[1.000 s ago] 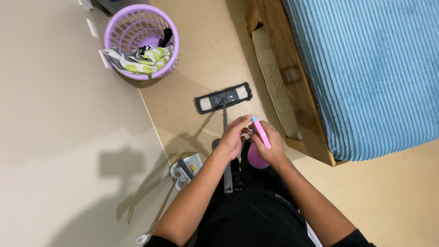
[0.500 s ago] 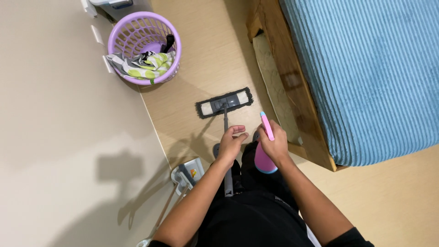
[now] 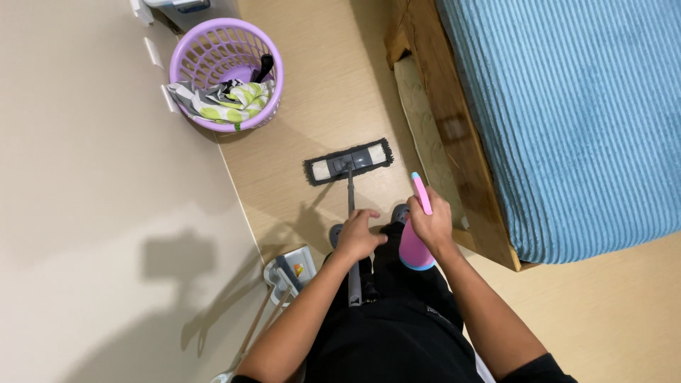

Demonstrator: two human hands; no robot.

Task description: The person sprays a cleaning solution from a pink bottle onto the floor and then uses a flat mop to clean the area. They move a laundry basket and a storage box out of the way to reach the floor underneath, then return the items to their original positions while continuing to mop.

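My right hand [image 3: 431,225] is shut on a pink spray bottle [image 3: 415,245] with a blue rim, its pink trigger head [image 3: 421,193] pointing away from me. My left hand [image 3: 358,235] rests on the grey pole [image 3: 352,234] of a flat mop, fingers loosely curled around it. The mop's dark head [image 3: 349,162] lies flat on the wooden floor [image 3: 319,106] ahead of my feet. I am in black trousers, and the toes of grey slippers show under my hands.
A purple laundry basket [image 3: 227,71] with a green and white cloth stands by the wall at upper left. A bed with a blue ribbed cover [image 3: 567,120] and wooden frame [image 3: 454,135] fills the right. A dustpan [image 3: 291,273] leans by the wall beside my left leg.
My two hands were together at the bottle's head; they have come apart. The left hand has dropped to the mop pole, and the right now holds the bottle alone, further right.
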